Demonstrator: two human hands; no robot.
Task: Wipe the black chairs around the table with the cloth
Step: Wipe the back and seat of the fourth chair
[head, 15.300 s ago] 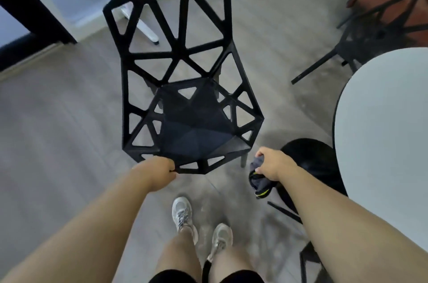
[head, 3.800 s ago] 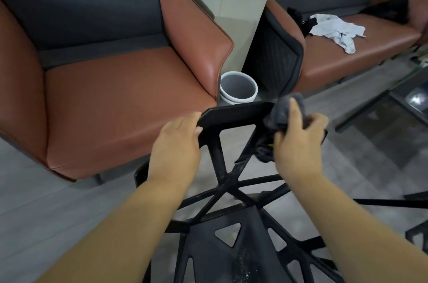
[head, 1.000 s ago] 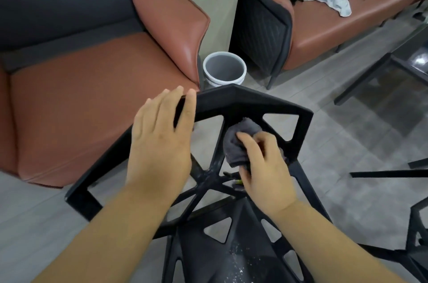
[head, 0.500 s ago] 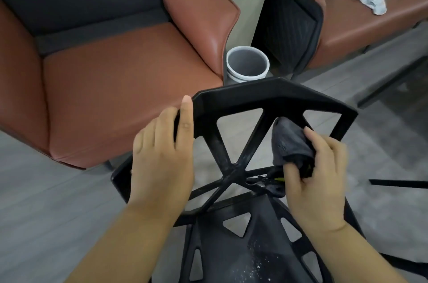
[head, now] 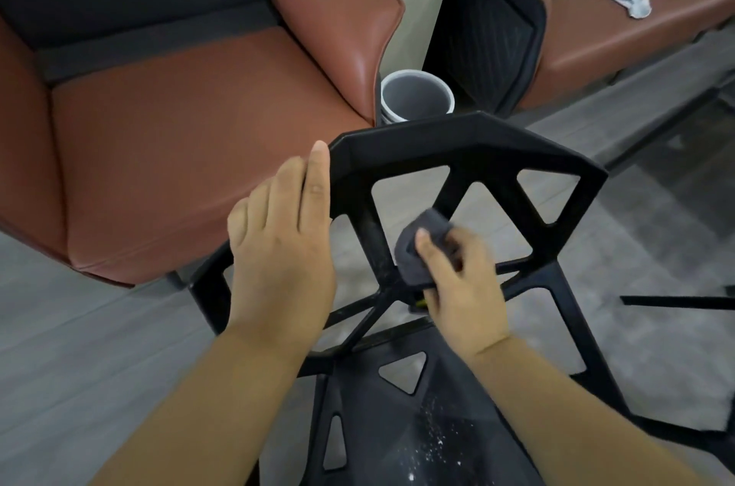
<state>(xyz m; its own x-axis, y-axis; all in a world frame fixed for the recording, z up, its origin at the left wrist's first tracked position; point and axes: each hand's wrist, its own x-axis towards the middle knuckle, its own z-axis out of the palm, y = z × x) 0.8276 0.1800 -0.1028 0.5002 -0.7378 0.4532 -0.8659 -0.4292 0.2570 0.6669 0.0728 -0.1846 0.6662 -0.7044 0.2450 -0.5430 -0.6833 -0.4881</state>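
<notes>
1. Nearest, at the bottom centre, the seat (head: 397,418) of the black chair (head: 457,139) is scattered with white specks. It looks not yet wiped.
2. Just above, the right hand (head: 461,286) clutches a bunched grey cloth (head: 417,243) against a middle strut of the backrest, near where the struts meet. Half a second ago the cloth was on the strut farther right, so the wiping is working across the lattice strut by strut.
3. The left hand (head: 282,246) still lies with its fingers straight on the backrest's upper left corner, steadying it. The thumb is hidden.
4. The chair is matt black, with an open lattice of triangular gaps. The strut left of the cloth looks dusty.
5. Beyond stand a brown armchair (head: 191,135), a white bin (head: 415,95) and a sofa (head: 636,20).
</notes>
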